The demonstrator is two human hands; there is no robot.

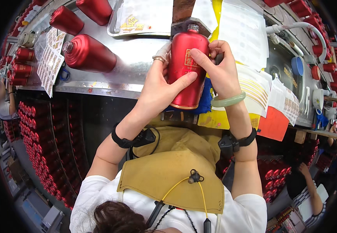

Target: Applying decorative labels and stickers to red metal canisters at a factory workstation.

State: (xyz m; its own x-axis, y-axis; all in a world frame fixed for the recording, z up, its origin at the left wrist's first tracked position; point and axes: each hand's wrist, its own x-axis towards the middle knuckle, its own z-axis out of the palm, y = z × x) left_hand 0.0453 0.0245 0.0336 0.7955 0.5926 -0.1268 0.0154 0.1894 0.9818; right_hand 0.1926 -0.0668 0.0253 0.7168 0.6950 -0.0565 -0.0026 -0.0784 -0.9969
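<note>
A matte red bottle with a clear glass neck stands or leans upright in front of me, its neck toward a metal-and-wood stop. My left hand grips its left side, thumb across the front, other fingers partly hidden behind; a whitish covering wraps one finger. Gold lettering in a square frame sits on the bottle's face. The thumb of my right hand presses at the edge of this gold lettering. Its other fingers curl around a small dark piece whose kind I cannot make out.
Another red bottle lies on the metal table at left, with more behind it. Sticker sheets hang over the left edge. A white tray holds gold stickers. White sheets and gold-striped sheets lie at right.
</note>
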